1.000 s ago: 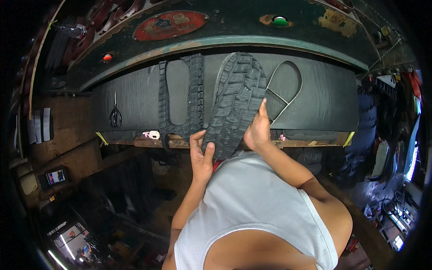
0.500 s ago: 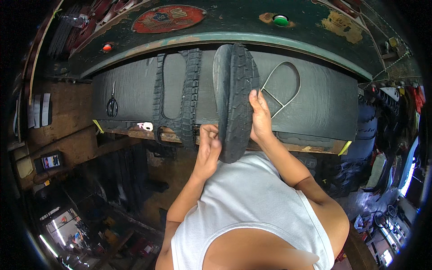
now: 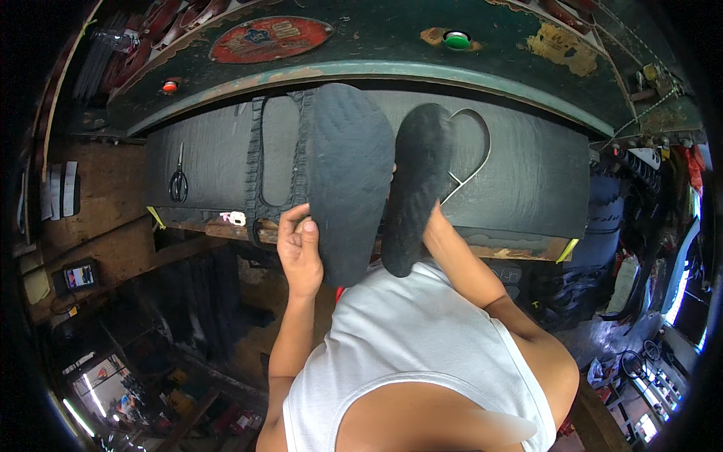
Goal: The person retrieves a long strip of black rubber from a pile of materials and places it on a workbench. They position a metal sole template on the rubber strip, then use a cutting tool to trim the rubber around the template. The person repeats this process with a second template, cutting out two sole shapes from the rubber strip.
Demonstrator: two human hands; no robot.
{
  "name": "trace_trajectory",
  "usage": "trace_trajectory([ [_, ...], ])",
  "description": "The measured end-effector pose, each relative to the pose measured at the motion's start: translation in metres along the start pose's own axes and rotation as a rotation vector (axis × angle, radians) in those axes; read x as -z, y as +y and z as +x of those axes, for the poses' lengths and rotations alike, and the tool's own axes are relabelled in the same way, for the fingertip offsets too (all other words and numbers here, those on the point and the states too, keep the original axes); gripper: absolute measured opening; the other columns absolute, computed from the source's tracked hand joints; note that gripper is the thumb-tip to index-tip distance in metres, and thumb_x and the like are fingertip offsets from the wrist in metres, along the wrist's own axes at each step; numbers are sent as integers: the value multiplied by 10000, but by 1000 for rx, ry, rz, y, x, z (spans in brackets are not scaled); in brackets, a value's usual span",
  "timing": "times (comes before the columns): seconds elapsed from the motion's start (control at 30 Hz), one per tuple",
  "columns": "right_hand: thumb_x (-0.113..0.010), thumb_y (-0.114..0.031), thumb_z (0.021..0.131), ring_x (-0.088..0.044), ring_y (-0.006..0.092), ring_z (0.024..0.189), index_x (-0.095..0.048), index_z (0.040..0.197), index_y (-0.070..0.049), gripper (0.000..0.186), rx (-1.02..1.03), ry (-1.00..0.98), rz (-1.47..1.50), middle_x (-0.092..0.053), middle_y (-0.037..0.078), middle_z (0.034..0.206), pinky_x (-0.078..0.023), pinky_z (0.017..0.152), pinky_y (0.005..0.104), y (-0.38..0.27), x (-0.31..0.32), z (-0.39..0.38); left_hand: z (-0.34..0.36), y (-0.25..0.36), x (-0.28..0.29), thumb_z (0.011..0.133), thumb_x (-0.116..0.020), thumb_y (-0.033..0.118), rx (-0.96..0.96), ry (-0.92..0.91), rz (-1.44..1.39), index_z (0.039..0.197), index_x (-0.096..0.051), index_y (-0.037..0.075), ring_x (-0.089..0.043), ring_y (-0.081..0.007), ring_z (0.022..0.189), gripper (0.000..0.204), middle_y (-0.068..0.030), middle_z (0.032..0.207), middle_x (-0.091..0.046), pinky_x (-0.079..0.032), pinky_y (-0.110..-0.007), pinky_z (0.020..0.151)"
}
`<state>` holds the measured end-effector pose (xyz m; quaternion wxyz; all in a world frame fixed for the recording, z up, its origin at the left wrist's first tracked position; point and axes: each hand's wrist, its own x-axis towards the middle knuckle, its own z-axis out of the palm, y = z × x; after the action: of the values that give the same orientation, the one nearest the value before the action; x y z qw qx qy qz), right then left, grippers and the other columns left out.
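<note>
Two dark rubber shoe soles are held upright, side by side and apart, their flat faces toward me. My left hand (image 3: 300, 252) grips the left sole (image 3: 350, 181) by its lower left edge, thumb on the face and fingers behind. The right sole (image 3: 419, 184) is in my right hand (image 3: 434, 218), which is mostly hidden behind it; only its edge and the wrist show. Behind the right sole lies a metal strip cutting die (image 3: 488, 147) in a sole-shaped loop. Left of the soles is a treaded tyre-rubber piece (image 3: 254, 151) with a long cut-out.
A black mat (image 3: 538, 173) covers the bench. Black-handled scissors (image 3: 178, 184) lie on its left. Behind stands a green machine beam (image 3: 376, 69) with a green button (image 3: 456, 40) and a red button (image 3: 170, 87). A small pink-white object (image 3: 233, 218) sits at the front edge.
The two soles, earlier together and edge-on with tread showing, are now parted and turned flat face toward me. My left hand has moved left with one; my right hand has gone behind the other.
</note>
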<state>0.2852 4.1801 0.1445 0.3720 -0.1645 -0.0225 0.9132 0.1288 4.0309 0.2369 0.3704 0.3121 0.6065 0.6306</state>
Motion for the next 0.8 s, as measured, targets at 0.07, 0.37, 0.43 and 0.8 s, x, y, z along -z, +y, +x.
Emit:
trace_trajectory([
  [0.07,-528,-237,1015,-590,180,908,-282,1533,-63,599,-4,-294,174,-589,62,975,-549,842,337,3,2,9,3,1,-4,1036,-529,155,67,22,-137,1258,-491,-7,-611,-85,910,278,-82,1025,-680,-476,-233,840],
  [0.37,-466,-271,1039,-656,295,1056,-296,1525,-60,556,18,-325,269,-648,137,1137,-545,965,411,30,12,39,-7,-11,-38,907,-688,200,85,-331,531,1570,-184,25,-407,-413,1365,851,-308,1436,-401,-356,-436,1114],
  [0.43,-467,-277,1041,-674,285,972,-325,1506,-53,535,57,-443,272,-655,132,1109,-550,954,401,24,10,46,-15,1,-38,722,-845,247,31,-444,670,1565,-77,-18,-331,-453,1414,1170,-317,1531,-290,-286,-464,1167],
  [0.8,-489,-310,1040,-591,198,1081,-546,1262,-27,365,252,-65,-455,-621,84,1177,-482,941,372,-13,-50,3,71,115,-24,664,-873,226,-845,-159,691,1309,-474,63,-482,-433,1295,775,-279,1414,-457,-374,-507,1090],
])
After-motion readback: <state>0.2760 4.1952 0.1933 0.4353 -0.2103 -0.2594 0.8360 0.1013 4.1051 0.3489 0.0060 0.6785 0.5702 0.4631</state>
